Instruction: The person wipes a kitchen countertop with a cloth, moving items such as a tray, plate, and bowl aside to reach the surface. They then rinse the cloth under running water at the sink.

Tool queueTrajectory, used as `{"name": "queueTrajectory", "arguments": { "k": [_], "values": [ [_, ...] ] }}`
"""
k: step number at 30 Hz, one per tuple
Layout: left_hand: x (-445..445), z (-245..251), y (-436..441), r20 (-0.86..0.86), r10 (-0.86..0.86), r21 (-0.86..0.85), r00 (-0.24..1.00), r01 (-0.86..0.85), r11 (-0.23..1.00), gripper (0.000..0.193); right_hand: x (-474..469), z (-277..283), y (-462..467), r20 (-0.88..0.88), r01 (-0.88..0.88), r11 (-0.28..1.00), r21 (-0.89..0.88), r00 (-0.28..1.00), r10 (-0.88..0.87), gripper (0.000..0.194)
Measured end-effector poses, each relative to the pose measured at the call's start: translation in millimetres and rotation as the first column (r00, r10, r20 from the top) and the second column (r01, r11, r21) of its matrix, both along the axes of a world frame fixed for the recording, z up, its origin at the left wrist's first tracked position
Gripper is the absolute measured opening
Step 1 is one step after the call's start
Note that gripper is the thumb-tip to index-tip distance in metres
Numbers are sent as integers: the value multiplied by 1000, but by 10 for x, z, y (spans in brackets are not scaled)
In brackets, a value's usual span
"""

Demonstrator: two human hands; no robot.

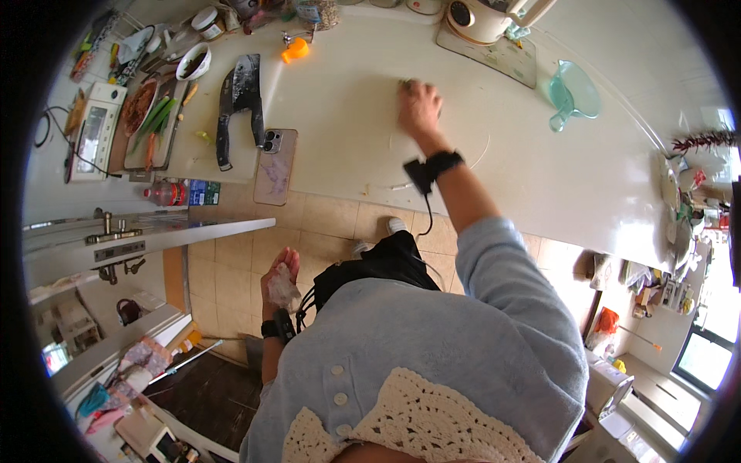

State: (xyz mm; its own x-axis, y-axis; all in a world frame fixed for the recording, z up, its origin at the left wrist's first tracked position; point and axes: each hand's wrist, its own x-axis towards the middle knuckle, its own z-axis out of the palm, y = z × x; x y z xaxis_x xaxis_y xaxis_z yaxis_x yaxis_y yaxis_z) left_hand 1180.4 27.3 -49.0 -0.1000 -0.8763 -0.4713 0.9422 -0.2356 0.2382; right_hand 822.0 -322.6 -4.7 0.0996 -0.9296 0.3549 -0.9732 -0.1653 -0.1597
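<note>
My right hand [419,109] rests on the white countertop [347,133], fingers curled down and slightly blurred. Something dark shows by its fingertips, but I cannot tell whether the hand holds it. Down at my left side, over the tiled floor, my left hand [282,273] has a crumpled piece of clear plastic [283,287] in it. A phone [276,168] lies face down at the counter's front edge. Beyond it are a cleaver [246,78] with a whitish-smeared dark blade and a second black handle [223,142] beside it.
At left, a cutting board [173,124] bears scallions [157,118], near a bowl of minced meat [139,107] and a white bowl [194,61]. An orange object [295,51] lies farther back. A teal plastic jug [573,92] and a cream appliance [474,23] stand right. An open door [173,237] juts in.
</note>
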Motion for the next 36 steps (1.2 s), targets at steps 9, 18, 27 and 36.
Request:
{"name": "queueTrajectory", "arguments": {
  "k": [9, 18, 27, 36],
  "values": [
    [122, 58, -290, -87, -136, -87, 987, 129, 988, 50, -1173, 431, 68, -188, 316, 943, 102, 937, -294, 32],
    [-159, 19, -406, -90, -110, -23, 990, 109, 994, 57, -1277, 404, 78, -152, 204, 955, 214, 973, -174, 31],
    [-404, 23, -597, -79, -114, -18, 990, 113, 993, 58, -1481, 376, -102, -174, 199, 941, 274, 972, -156, 43],
    [-482, 55, -685, -26, -52, 1, 998, 52, 999, 52, -1601, 339, -185, -88, 130, 956, 264, 990, -110, 32]
  ]
}}
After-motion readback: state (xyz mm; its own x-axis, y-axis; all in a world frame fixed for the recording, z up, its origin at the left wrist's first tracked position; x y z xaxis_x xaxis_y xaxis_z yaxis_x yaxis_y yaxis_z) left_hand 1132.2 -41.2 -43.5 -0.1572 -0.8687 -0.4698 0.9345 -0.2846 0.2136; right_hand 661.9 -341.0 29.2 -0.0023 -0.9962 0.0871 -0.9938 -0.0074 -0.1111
